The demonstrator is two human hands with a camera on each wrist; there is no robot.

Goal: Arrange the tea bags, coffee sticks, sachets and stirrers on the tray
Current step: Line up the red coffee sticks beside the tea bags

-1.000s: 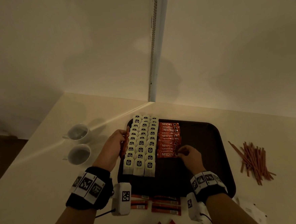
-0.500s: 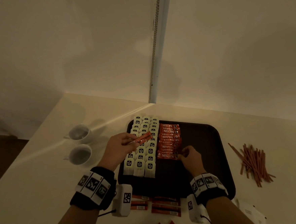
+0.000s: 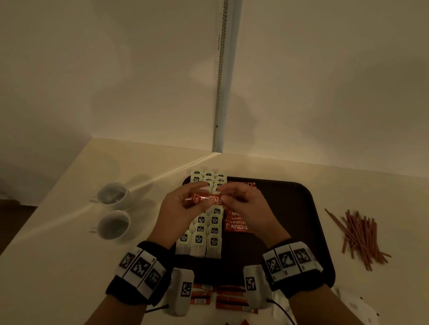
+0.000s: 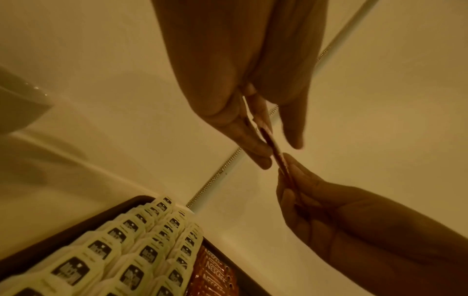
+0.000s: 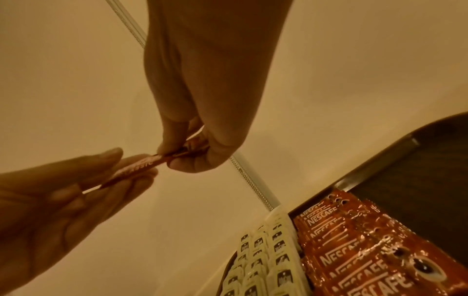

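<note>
Both hands hold one coffee stick above the tray, ready to add it to the row

The left hand (image 3: 180,210) and right hand (image 3: 247,207) each pinch an end of a red foil Nescafé coffee stick (image 3: 207,200), level between them, over the dark plastic tray (image 3: 311,221); under the hands lie cream paper tea bags (image 3: 203,235) in columns and a row of red coffee sticks (image 3: 237,225). Judged step: placing coffee sticks. Next it should be lowered flat against the row's near end; thin brown stirrers (image 3: 358,236) wait on the tabletop (image 3: 62,249) right of the right hand
</note>
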